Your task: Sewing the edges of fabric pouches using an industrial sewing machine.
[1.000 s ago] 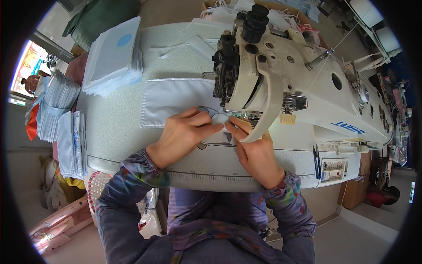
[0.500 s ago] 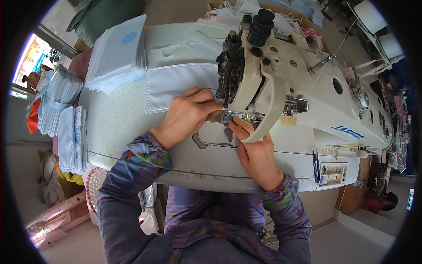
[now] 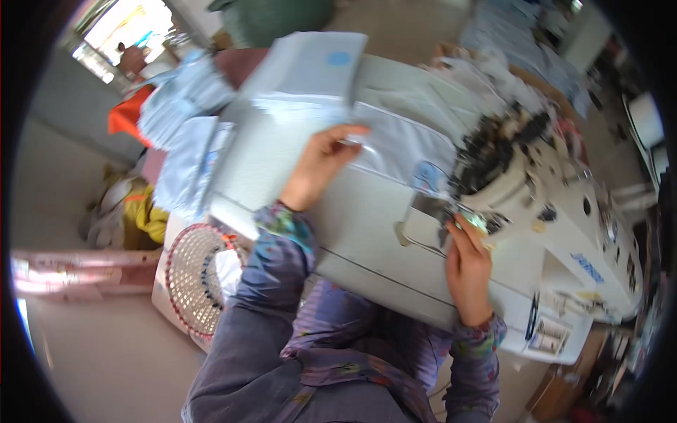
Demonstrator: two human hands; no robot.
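Note:
My left hand (image 3: 317,166) is raised over the left end of a pale blue-white cloth piece (image 3: 402,144). Its thumb and fingers are pinched together on something small and whitish that blur keeps me from making out. The cloth lies flat with a stitched edge and a blue printed patch at its right end, beside the needle area of a white sewing machine (image 3: 557,211). At the front of that needle area is my right hand (image 3: 470,264), fingers stretched forward, fingertips near the presser foot. Nothing shows in its grip.
Back left on the table stands a stack of pale cloth pieces (image 3: 310,77) with a blue dot. Further left are folded bundles (image 3: 187,166) and a woven basket (image 3: 190,282). Small scissors (image 3: 532,317) lie at the right; white scraps (image 3: 486,77) fill a box behind the machine.
My left hand has moved left from the needle area to the cloth's far end. My right hand stays near the needle. The view has swung left, showing more of the basket.

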